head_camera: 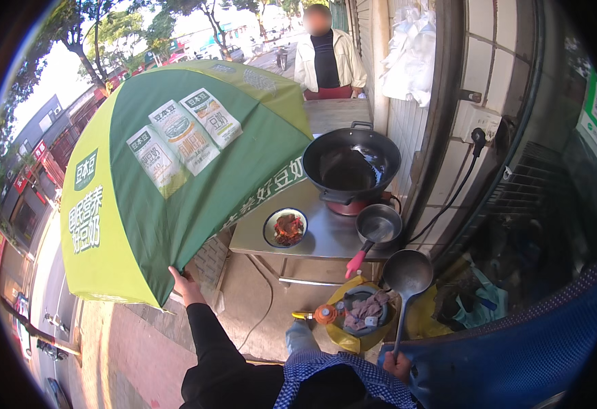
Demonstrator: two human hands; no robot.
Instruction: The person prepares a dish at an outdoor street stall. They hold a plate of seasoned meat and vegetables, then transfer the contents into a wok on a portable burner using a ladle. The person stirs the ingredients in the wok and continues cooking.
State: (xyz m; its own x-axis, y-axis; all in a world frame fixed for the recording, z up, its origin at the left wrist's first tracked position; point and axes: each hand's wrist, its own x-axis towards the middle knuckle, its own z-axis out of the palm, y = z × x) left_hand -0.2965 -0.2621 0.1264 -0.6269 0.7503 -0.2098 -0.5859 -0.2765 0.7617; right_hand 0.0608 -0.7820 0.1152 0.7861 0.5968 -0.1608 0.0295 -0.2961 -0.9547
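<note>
My left hand (186, 285) grips the lower edge of a large green and yellow-green parasol (175, 153), which is tilted across the left of the view. My right hand (398, 365) is closed round the handle of a metal ladle (408, 272), its bowl raised beyond the hand. A black wok (352, 161) with dark, shiny liquid in it stands over a red base on a steel table (247, 230). Before it are a small saucepan (379, 225) with a pink-tipped handle and a bowl of red chilli and seasonings (288, 229).
A gas cylinder (362, 312) with an orange regulator and a cloth on top stands below the table. A cable (270, 307) lies on the ground. Another person (329, 61) stands behind the table. At right are a tiled wall with a plugged-in socket (482, 122) and a blue cover (508, 358).
</note>
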